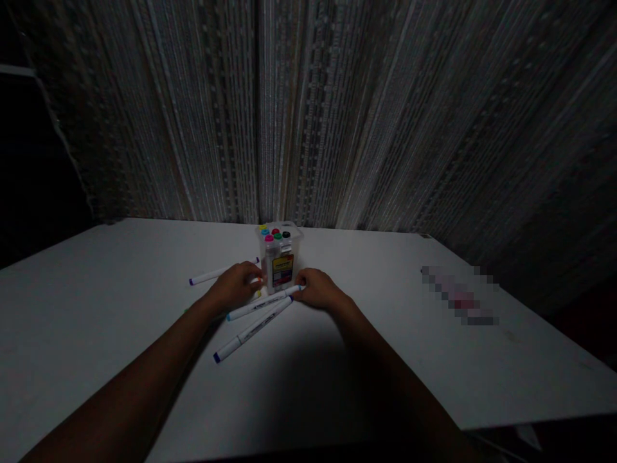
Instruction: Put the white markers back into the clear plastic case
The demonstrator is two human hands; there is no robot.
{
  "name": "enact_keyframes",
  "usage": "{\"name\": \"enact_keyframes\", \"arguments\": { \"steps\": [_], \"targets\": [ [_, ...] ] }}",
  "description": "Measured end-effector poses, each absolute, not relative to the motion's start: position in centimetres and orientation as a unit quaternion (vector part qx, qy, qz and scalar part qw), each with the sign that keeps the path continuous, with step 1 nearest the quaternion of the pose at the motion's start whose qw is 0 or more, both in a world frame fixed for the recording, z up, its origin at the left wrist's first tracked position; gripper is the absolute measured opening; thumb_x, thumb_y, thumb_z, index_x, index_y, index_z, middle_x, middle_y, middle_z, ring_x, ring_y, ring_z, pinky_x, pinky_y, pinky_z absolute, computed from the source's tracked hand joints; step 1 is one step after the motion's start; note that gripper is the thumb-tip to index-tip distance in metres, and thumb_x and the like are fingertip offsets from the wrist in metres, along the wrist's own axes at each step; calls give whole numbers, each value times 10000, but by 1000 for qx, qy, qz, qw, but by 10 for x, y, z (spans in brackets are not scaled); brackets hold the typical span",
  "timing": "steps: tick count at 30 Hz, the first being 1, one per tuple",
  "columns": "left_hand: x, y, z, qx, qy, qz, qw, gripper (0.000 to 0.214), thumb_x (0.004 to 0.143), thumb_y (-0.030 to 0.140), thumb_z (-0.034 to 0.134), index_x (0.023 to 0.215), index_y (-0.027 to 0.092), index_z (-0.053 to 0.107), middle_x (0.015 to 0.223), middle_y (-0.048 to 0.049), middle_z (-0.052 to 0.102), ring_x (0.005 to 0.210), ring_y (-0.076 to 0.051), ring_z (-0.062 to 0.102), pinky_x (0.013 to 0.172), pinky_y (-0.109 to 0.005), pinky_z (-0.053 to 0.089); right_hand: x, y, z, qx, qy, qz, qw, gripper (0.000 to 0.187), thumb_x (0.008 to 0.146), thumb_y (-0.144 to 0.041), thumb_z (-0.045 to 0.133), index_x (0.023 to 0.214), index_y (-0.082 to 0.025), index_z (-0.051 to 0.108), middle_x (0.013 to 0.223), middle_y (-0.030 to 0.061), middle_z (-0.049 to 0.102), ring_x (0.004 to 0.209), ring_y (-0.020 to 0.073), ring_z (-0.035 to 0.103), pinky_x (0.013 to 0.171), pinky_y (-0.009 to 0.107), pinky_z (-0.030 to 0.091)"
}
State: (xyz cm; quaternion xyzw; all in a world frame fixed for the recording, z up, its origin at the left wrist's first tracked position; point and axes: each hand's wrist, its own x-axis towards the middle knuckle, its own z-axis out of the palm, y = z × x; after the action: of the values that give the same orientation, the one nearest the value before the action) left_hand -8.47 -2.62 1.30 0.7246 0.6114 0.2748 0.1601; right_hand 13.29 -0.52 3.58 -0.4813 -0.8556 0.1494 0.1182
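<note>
A clear plastic box (283,268) with a yellow and dark label stands upright, holding several markers (277,235) with coloured ends. To its left, my left hand (236,285) is closed, fingers curled on a marker with an orange end (259,281); most of that marker is hidden. By the box's lower right corner, the fingers of my right hand (319,288) are bent together at the tip of a light-blue-ended marker (263,304). A dark-blue-ended marker (253,330) lies slanted in front of it. Behind my left hand rests a purple-ended marker (209,276).
The white table (385,334) carries a pixelated pinkish object (457,296) on the right. Behind the far edge hangs a grey string curtain (299,116). A yellowish marker end (257,294) shows beside my left fingers. The light is dim.
</note>
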Motion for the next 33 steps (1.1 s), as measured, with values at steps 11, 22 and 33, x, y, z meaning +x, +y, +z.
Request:
{"name": "enact_keyframes", "arguments": {
  "steps": [11,22,33],
  "targets": [
    [-85,-26,12,722,617,271,158,311,677,393,555,881,194,681,1001,-69,652,938,-236,584,834,-306,447,133,-7,38,-486,-852,154,116,169,641,-283,631,776,-181,622,794,21,627,700,135,524,552,211,309],
    [-86,-26,12,739,602,255,163,343,718,393,490,923,179,661,1021,-81,631,949,-230,572,858,-312,432,133,-6,37,-477,-858,148,118,177,643,-291,627,778,-177,614,792,25,627,690,138,528,548,213,315],
    [-83,-26,12,718,615,283,161,295,679,391,553,860,199,684,986,-67,656,922,-230,591,827,-298,452,133,-5,35,-483,-856,144,110,187,642,-300,631,787,-182,624,802,27,633,713,145,541,551,213,314]
  ]
}}
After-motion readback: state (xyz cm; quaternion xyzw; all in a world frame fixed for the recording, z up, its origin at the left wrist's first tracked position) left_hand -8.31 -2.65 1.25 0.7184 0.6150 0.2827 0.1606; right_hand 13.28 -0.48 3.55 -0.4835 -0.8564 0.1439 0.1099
